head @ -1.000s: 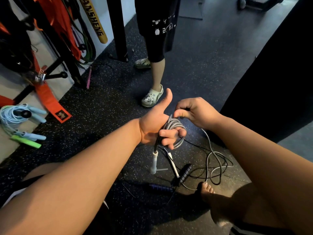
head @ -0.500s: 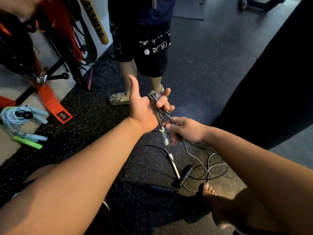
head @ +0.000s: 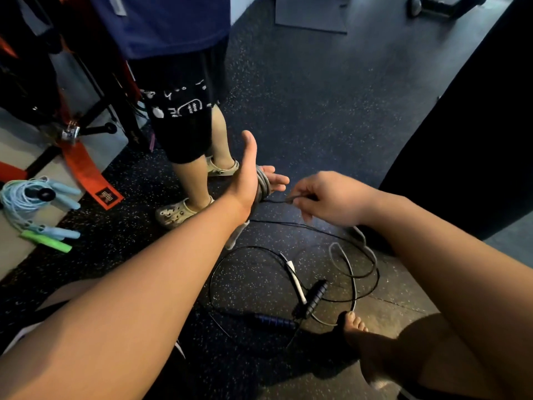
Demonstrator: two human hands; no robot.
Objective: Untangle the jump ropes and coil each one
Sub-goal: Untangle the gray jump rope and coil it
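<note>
**A:** Grip status?

**B:** Right hand [head: 326,197] is pinching a thin strand between thumb and forefinger, just beside the left hand [head: 251,180]. Left fingers are lying straight with the thumb pointing up. The grey rope [head: 263,184] is sitting wound round that palm in several turns.

**A:** Whose strand is it?

**B:** I am reading it as the grey rope's free run, but it is looking dark in shadow, so I cannot tell for sure. Grey line is trailing from under the right wrist down to the floor [head: 317,111] and crossing the black rope [head: 274,321] there.

**A:** Handling?

**B:** I am judging it light, limp and a little springy, so the turns are probably wanting to slip off straight fingers. The best hold is looking like the strand close to the coil, under light tension. A white handle [head: 295,280] is lying in the tangle and may be snagging the run.
</note>
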